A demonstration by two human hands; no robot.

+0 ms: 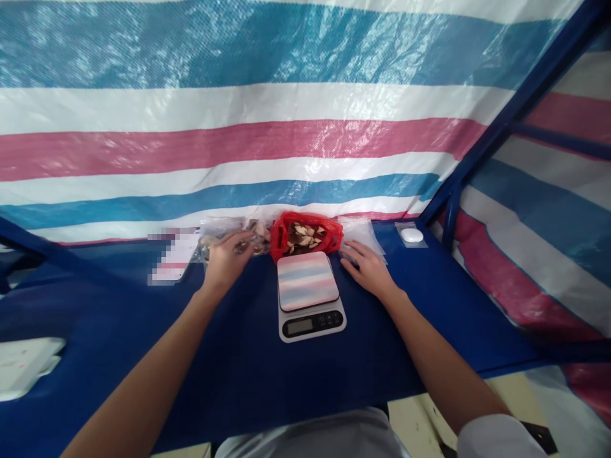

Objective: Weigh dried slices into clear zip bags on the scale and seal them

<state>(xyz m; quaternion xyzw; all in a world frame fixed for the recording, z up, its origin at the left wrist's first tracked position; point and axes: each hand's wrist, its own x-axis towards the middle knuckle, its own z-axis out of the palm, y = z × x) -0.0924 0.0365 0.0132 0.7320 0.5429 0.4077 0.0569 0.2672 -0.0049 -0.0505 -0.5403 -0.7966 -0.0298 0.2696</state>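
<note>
A digital kitchen scale (312, 324) stands on the blue table, its shiny plate bare and its display without readable digits. Right behind it sits an open red plastic bag (282, 238) with dried, brown-and-cream slices (305, 236) inside. My left hand (228, 259) lies over clear plastic bags (260, 236) holding similar pieces, left of the red bag; its fingers are apart and loosely bent. To the right, my right hand (366, 267) rests with spread fingers at the front edge of flat clear bags (365, 232), close to the red bag. Neither hand visibly grips anything.
A white card or sheet (179, 257), partly blurred out, lies at the left. Farther right is a white oval object (411, 235) on a small clear bag. A white device (28, 366) sits at the left edge. Striped tarpaulin (248, 146) and blue frame bars (477, 152) enclose the table.
</note>
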